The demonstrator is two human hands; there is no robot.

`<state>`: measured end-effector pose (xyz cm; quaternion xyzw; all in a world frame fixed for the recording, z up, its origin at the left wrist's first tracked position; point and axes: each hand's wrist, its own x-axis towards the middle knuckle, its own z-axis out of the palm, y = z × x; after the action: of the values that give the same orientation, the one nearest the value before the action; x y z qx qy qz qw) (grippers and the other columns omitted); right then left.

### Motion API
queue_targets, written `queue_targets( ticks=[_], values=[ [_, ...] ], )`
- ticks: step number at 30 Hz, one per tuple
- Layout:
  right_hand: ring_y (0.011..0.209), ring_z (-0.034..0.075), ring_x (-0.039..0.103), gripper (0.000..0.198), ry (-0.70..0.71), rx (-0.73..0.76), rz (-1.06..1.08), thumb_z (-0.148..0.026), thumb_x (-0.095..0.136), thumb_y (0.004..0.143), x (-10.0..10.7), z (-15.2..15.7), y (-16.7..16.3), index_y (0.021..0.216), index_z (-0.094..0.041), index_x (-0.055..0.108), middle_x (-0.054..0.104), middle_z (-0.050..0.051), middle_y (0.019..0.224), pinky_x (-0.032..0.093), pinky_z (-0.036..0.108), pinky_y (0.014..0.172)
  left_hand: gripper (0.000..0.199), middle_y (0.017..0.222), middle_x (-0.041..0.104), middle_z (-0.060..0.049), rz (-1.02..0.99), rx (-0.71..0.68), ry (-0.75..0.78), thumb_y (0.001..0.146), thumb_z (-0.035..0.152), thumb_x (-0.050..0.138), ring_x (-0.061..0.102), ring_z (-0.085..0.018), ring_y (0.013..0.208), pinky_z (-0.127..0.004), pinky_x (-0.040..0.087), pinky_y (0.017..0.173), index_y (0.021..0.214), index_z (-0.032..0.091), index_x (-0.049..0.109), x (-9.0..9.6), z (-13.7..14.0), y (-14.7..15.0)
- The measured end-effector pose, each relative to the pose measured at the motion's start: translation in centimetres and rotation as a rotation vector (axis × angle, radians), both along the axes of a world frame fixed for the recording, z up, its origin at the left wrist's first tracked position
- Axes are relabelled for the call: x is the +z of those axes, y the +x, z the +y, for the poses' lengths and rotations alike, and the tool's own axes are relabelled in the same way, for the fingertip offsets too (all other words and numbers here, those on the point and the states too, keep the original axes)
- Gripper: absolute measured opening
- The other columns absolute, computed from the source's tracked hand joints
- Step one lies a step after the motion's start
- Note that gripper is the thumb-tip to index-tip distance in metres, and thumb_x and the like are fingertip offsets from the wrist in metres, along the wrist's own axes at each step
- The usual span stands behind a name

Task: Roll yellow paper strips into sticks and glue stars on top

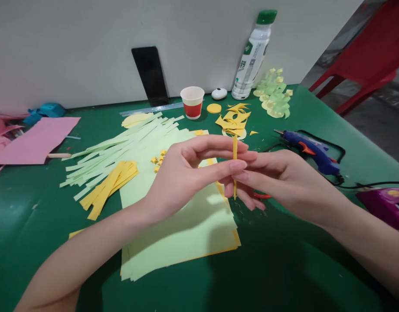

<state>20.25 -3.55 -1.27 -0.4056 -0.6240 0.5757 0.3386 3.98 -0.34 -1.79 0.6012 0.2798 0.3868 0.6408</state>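
A narrow yellow paper strip (235,149) stands upright between my hands, seen nearly edge-on. My left hand (193,167) pinches it between thumb and fingers. From the other side my right hand (277,177) also pinches it, fingertips meeting those of the left. Below them lies a stack of pale green paper sheets (183,242) with orange-yellow sheets showing at its edges. Small folded yellow paper stars (158,161) rest beside my left hand, partly hidden by it. Farther left are a pile of yellow strips (110,186) and many pale green strips (105,149).
Along the back stand a paper cup (192,104), a leaning phone (150,76) and a bottle (253,60). Yellow scraps (237,119) and a green paper flower piece (276,95) lie nearby. A blue glue gun (312,151) with its cord is at right. Pink paper (37,138) lies left.
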Motion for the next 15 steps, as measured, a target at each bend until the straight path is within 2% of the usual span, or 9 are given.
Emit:
queue_targets(
  ticks=[8,11,15],
  values=[
    [0.042,0.005,0.051,0.024,-0.035,-0.041,-0.028,-0.034,0.058,0.078,0.25,-0.43,-0.23,0.066,-0.014,0.062,0.061,0.001,0.063,0.039,0.015,0.035,0.001,0.079,0.072,0.004,0.086,0.106,0.114,0.072,0.022,0.070,0.069,-0.015,0.072,-0.022,0.058,0.063,0.073,0.022,0.071,0.84,-0.31,-0.38],
    [0.041,0.005,0.052,0.025,-0.046,-0.084,-0.063,-0.035,0.062,0.075,0.37,-0.69,-0.27,0.063,-0.014,0.062,0.060,0.001,0.060,0.038,0.015,0.034,0.002,0.078,0.073,0.004,0.098,0.115,0.133,0.073,0.023,0.069,0.069,-0.016,0.074,-0.023,0.059,0.062,0.074,0.023,0.071,0.89,-0.33,-0.46],
    [0.038,0.005,0.050,0.020,-0.039,-0.114,-0.099,-0.029,0.063,0.074,0.59,-0.77,-0.37,0.060,-0.015,0.062,0.054,-0.002,0.048,0.037,0.014,0.034,0.006,0.076,0.073,0.004,0.087,0.124,0.146,0.074,0.021,0.067,0.069,-0.016,0.077,-0.024,0.058,0.068,0.071,0.023,0.072,0.88,-0.31,-0.47]
  ],
)
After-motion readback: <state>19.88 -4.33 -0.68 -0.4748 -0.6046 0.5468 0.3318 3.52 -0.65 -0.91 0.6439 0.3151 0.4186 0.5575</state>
